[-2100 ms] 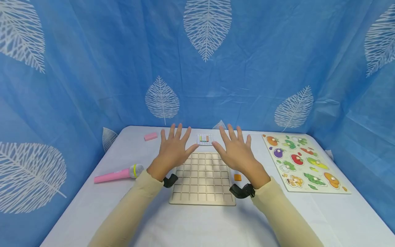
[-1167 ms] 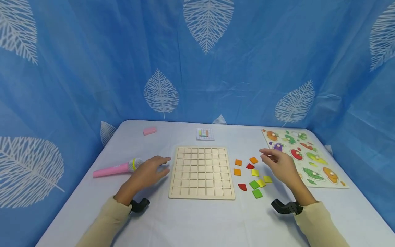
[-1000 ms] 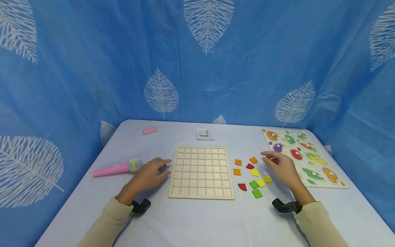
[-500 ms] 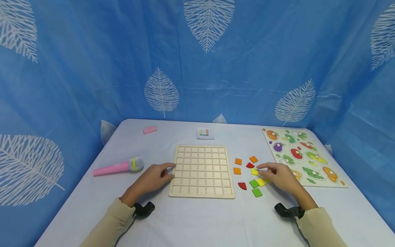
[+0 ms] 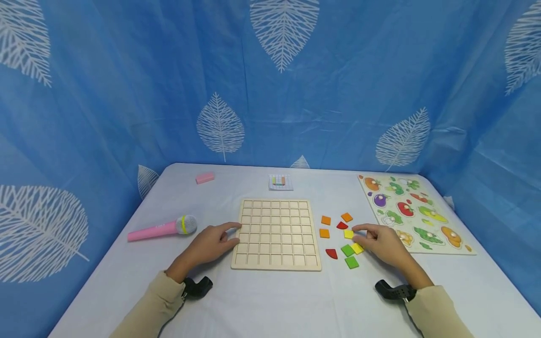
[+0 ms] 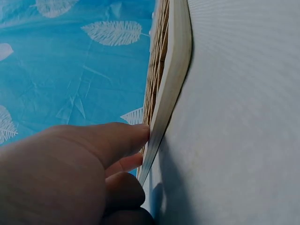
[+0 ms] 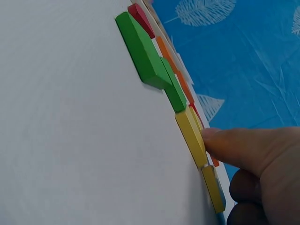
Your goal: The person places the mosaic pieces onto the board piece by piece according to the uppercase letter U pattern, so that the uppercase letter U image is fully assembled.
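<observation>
A wooden grid board [image 5: 276, 234] lies in the middle of the table. My left hand [image 5: 211, 243] is at its left edge, thumb and index fingertips right at the rim. In the left wrist view the thumb of the left hand [image 6: 70, 159] meets the board's side [image 6: 173, 70], with other fingers bent below. My right hand [image 5: 383, 242] is low over the loose tiles, its index fingertip beside a yellow square tile [image 5: 348, 234] and its thumb by another yellow tile [image 5: 357, 248]. The right wrist view has that thumb [image 7: 248, 147] overlapping a yellow tile [image 7: 191, 138].
Orange squares [image 5: 324, 233], red quarter-round pieces [image 5: 331, 253] and green squares [image 5: 351, 262] lie right of the board. A vegetable puzzle [image 5: 416, 213] is further right. A toy microphone [image 5: 162, 229], a pink block [image 5: 204, 178] and a small pattern card [image 5: 281, 182] lie left and behind.
Both hands, first spread flat over the board, have parted and come down, left to the board's edge, right to the tiles. Since half a second ago they have barely moved.
</observation>
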The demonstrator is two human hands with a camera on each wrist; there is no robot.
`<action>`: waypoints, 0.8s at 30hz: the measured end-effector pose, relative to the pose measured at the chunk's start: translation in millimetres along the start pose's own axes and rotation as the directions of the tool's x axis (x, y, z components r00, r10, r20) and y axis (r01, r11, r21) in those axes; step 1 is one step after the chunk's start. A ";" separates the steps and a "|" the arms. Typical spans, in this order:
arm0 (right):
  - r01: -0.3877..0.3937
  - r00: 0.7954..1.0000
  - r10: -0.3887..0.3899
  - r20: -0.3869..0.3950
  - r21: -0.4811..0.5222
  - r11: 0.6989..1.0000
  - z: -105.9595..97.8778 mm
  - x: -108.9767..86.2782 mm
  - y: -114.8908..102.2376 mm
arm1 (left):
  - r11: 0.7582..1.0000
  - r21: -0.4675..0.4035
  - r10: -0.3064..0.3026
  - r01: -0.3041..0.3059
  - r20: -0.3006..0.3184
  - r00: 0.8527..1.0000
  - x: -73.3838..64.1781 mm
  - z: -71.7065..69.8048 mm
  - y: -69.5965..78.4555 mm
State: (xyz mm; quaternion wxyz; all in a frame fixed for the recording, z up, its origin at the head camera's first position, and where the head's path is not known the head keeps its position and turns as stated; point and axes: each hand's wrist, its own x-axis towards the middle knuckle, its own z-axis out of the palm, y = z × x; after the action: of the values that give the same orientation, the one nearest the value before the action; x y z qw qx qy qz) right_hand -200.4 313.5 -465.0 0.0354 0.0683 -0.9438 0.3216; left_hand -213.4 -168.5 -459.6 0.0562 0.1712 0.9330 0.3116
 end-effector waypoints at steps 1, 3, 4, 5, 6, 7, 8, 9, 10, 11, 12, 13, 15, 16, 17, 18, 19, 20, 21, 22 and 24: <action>-0.001 1.000 0.001 -0.001 -0.008 1.000 0.3 0.4 0.0 | 1.000 0.003 -0.001 0.001 -0.003 1.000 0.4 0.1 0.0; -0.008 1.000 0.008 -0.004 -0.021 1.000 0.9 1.0 0.2 | 1.000 0.008 -0.002 0.002 -0.008 1.000 0.9 0.1 0.2; -0.011 1.000 0.011 -0.004 -0.028 1.000 1.2 1.2 0.3 | 1.000 0.010 -0.004 0.004 -0.010 1.000 0.9 0.1 0.4; -0.014 1.000 0.014 -0.003 -0.033 0.999 1.5 1.3 0.4 | 1.000 0.012 -0.006 0.006 -0.011 1.000 0.9 0.1 0.5; -0.017 1.000 0.017 -0.001 -0.034 0.999 1.7 1.4 0.4 | 1.000 0.014 -0.004 0.004 -0.013 1.000 0.7 0.1 0.6; -0.021 1.000 0.021 0.001 -0.034 0.999 1.8 1.4 0.5 | 1.000 0.016 -0.006 0.006 -0.014 1.000 0.5 0.3 0.7; -0.024 1.000 0.024 0.002 -0.032 0.999 2.0 1.4 0.4 | 1.000 0.016 -0.005 0.005 -0.016 1.000 0.2 0.6 0.6; -0.025 1.000 0.025 0.003 -0.033 0.999 2.1 1.4 0.4 | 1.000 0.018 -0.007 0.008 -0.015 1.000 -0.1 0.8 0.7; -0.026 1.000 0.027 0.003 -0.033 0.999 2.1 1.3 0.3 | 1.000 0.018 -0.005 0.005 -0.018 1.000 -0.4 1.1 0.5; -0.028 1.000 0.028 0.004 -0.033 0.999 2.1 1.3 0.3 | 1.000 0.020 -0.006 0.006 -0.019 1.000 -0.4 1.3 0.3; -0.028 1.000 0.029 0.004 -0.033 0.999 2.1 1.1 0.3 | 1.000 0.021 -0.007 0.008 -0.019 1.000 -0.4 1.5 0.2; -0.029 1.000 0.029 0.004 -0.035 0.999 2.2 1.1 -0.1 | 1.000 0.021 -0.011 0.012 -0.018 1.000 -0.3 1.6 0.0; -0.026 1.000 0.026 0.001 -0.039 0.999 2.4 0.9 -0.8 | 1.000 0.018 -0.015 0.015 -0.016 1.000 -0.2 1.7 -0.2; -0.025 1.000 0.025 0.000 -0.039 0.999 2.5 0.7 -1.1 | 1.000 0.016 -0.013 0.013 -0.016 1.000 -0.1 1.8 -0.3; -0.023 1.000 0.023 -0.002 -0.040 0.999 2.6 0.5 -1.4 | 1.000 0.014 -0.015 0.015 -0.015 1.000 0.1 1.8 -0.4; -0.020 1.000 0.020 -0.004 -0.040 0.999 2.7 0.4 -1.8 | 1.000 0.013 -0.014 0.014 -0.014 1.000 0.2 2.1 -0.6; -0.018 1.000 0.018 -0.006 -0.039 0.999 2.8 0.2 -2.1 | 1.000 0.013 -0.012 0.012 -0.014 1.000 0.2 2.1 -0.6; -0.014 1.000 0.013 -0.010 -0.039 0.999 2.9 0.1 -2.3 | 1.000 0.013 -0.012 0.012 -0.014 1.000 0.1 2.2 -0.6; -0.011 1.000 0.011 -0.011 -0.039 0.999 3.0 0.1 -2.4 | 1.000 0.014 -0.012 0.013 -0.014 1.000 0.1 2.4 -0.7; -0.010 1.000 0.009 -0.013 -0.041 0.999 3.2 0.1 -2.6 | 1.000 0.016 -0.012 0.012 -0.014 1.000 0.0 2.5 -0.8; -0.011 1.000 0.010 -0.016 -0.040 0.999 4.1 0.1 -2.7 | 1.000 0.016 -0.019 0.019 -0.012 1.000 -0.4 2.6 -0.8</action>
State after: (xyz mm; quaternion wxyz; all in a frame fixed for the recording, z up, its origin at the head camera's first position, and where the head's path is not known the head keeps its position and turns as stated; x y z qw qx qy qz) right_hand -200.2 308.9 -466.6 0.0426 0.0600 -0.9501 0.3031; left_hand -212.7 -167.8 -462.2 0.0523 0.1610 0.9373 0.3046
